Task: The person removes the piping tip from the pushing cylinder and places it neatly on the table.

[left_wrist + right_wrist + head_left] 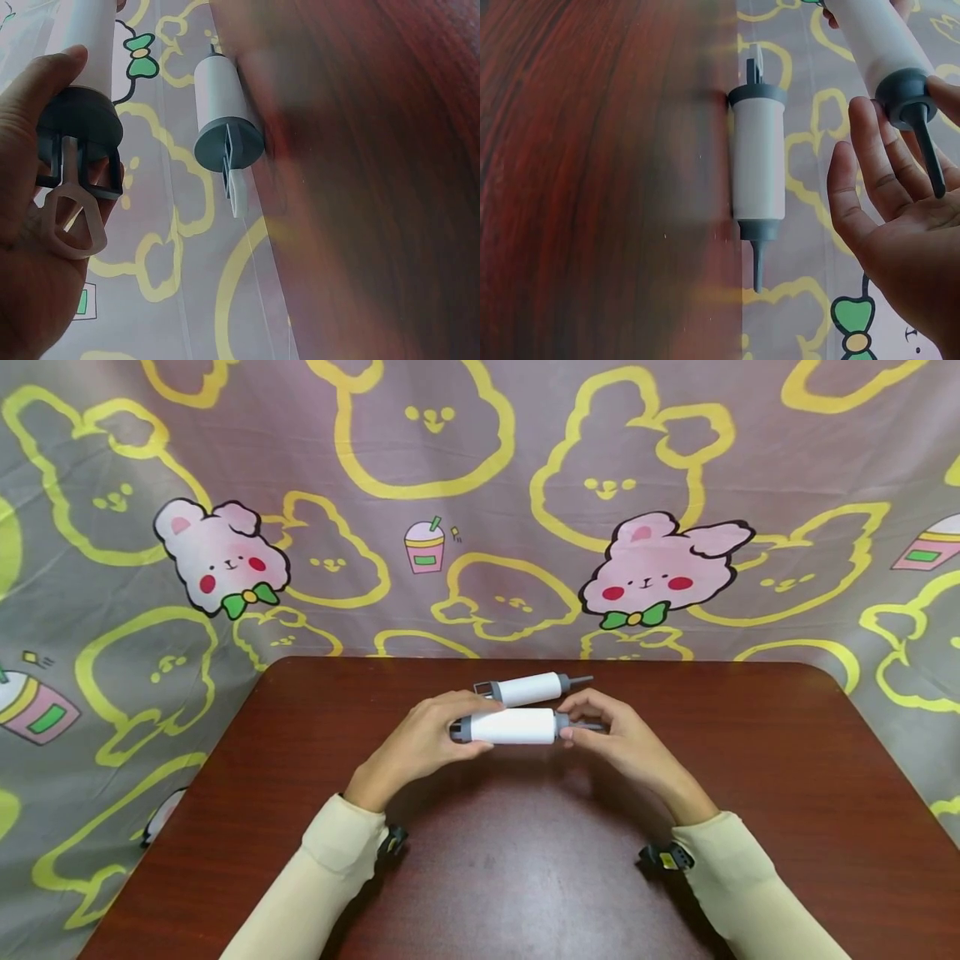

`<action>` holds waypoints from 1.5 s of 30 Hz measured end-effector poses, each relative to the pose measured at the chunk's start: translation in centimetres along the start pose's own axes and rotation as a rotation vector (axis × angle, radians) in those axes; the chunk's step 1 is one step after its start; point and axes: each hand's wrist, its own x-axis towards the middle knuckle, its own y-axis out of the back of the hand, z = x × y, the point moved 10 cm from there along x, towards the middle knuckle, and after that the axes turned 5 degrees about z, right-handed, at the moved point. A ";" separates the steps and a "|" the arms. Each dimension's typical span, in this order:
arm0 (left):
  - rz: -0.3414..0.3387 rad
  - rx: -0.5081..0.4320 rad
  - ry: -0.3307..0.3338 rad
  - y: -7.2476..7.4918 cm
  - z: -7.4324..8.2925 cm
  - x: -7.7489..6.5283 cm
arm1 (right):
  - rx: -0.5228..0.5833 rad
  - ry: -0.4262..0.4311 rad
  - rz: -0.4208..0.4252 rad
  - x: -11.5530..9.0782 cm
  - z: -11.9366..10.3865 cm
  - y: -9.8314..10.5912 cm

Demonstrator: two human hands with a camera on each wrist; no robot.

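A white hand pump (513,727) with grey end caps lies crosswise between my hands. My left hand (423,739) grips its handle end, thumb along the near side of the white barrel. Out of that end, in the left wrist view, sticks a pale pull ring (96,225) between grey prongs. With thumb and fingertips my right hand (626,739) pinches the grey cap at the other end. Past these fingers the thin grey nozzle (928,154) points toward the palm in the right wrist view. Just behind, a second similar pump (528,690) rests on the table.
The dark red-brown wooden table (495,860) has its far edge a little beyond the second pump. Behind and beside it hangs a curtain (480,527) printed with cartoon bears. A black strap device (667,857) sits at the right wrist, a similar one (393,840) at the left.
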 end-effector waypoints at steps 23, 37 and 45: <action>-0.008 0.010 0.022 -0.2 -0.2 -0.1 | -0.011 0.015 -0.004 -0.1 -0.1 0.0; -0.005 0.026 0.008 -0.1 -0.1 -0.1 | -0.087 0.000 -0.002 0.0 0.0 0.1; -0.010 0.013 0.019 -0.2 -0.1 0.0 | -0.105 0.001 -0.006 0.0 0.0 0.1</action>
